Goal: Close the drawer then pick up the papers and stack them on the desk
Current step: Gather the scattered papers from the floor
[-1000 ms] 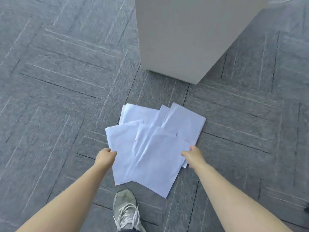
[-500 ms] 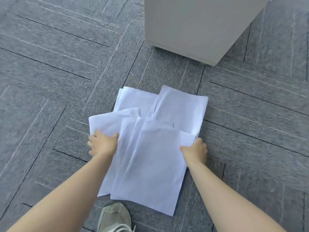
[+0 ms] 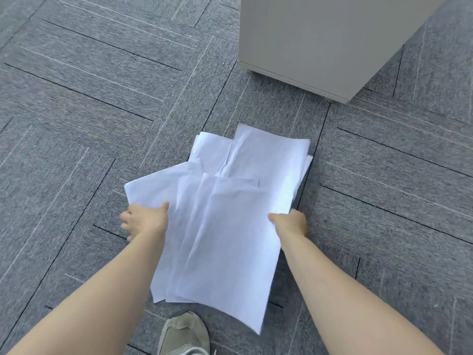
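Head view: papers point(image 3: 225, 226) fanned, long axis toward cabinet point(image 3: 320, 39).

White papers point(image 3: 230, 226), several overlapping sheets loosely fanned, sit low over the grey carpet, near edge bowed, far corners splayed unevenly.

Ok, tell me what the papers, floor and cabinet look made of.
Papers: thin white matte sheets, bending and creasing where the hands grip them.
Floor: grey carpet tiles, going by the woven fleck and dark seams.
Cabinet: smooth pale grey panel, probably painted metal or laminate; cannot tell which.
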Demonstrator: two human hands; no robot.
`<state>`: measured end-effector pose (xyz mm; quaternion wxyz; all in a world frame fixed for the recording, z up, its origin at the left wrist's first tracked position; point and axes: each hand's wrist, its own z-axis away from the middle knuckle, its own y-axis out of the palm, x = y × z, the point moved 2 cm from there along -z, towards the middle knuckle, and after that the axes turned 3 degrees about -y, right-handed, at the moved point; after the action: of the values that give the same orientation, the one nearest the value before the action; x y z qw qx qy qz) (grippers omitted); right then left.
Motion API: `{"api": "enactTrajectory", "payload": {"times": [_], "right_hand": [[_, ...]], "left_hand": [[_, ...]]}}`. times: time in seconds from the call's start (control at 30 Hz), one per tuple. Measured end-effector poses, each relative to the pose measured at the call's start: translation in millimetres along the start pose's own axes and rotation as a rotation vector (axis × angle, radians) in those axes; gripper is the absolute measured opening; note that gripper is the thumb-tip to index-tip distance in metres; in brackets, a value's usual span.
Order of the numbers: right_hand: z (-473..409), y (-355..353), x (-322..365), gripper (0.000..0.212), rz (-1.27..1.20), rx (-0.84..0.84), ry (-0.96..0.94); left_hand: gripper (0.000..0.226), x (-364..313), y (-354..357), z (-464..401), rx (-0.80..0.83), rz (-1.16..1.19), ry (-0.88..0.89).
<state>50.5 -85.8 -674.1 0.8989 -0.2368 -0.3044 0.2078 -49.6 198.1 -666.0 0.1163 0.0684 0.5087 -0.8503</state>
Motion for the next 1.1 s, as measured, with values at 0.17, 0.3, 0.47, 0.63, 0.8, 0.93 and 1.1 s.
{"api": "enactTrajectory", "payload": {"times": [0.17, 0.3, 0.47, 0.63, 0.8, 0.93, 1.1], "right_hand": [[-4, -6, 1, 0.023, -0.048, 0.03, -0.106], [-5, 1, 17, 0.025, -0.035, 0.182, -0.148], [1, 16, 38, 0.016, 0.066, 0.18, -0.179], [12, 39, 50, 0.027, -0.094, 0.228, -0.084], [19, 58, 66, 0.027, -0.036, 0.258, -0.164], [14, 51, 60, 0.028, 0.027, 0.249, -0.239], [8, 39, 59, 0.023, 0.077, 0.207, -0.3]], "left_hand": [[0.067, 2, 4, -8, 0.118, 0.111, 0.007], [0.053, -11, 5, 2, 0.074, -0.032, 0.128], [0.077, 8, -11, -21, 0.008, 0.158, -0.126], [0.057, 21, -13, -34, 0.027, 0.201, -0.1], [0.047, 25, -14, -33, -0.023, 0.137, -0.076], [0.088, 20, -21, -29, -0.033, 0.1, -0.129], [0.054, 26, -22, -38, 0.07, 0.116, -0.069]]}}
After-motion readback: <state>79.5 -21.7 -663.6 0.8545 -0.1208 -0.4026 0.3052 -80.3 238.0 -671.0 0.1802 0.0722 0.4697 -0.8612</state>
